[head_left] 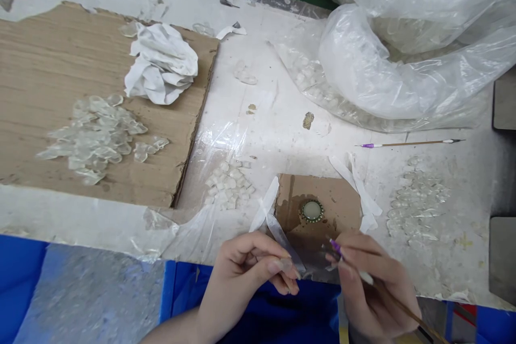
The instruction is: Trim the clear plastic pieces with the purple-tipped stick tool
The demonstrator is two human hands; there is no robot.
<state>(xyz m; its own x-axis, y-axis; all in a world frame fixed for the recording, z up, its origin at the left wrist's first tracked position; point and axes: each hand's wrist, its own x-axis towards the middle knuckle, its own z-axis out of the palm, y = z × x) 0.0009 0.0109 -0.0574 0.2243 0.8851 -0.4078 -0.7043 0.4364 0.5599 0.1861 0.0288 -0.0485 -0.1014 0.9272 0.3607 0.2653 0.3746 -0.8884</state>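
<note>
Near the table's front edge, my left hand (252,266) pinches a small clear piece (286,264) between thumb and index finger. My right hand (377,285) is closed around a thin brush (397,301) with a brown handle and a purple band; its tip points towards my left hand, apart from the piece. A dark, thin tip also shows by those fingers, too blurred to name. Just beyond both hands lies a small cardboard square (342,196) with wet stains, bearing a small round dish (312,210) with a beaded, dark rim and cloudy contents.
Left of the square is a pile of small whitish pieces (229,184); on the right are clear pieces (417,201). A second brush (411,143) lies behind. Cardboard (40,64) at left bears clear pieces (99,131) and crumpled white cloth (161,62). Plastic bags (403,75) fill the back right.
</note>
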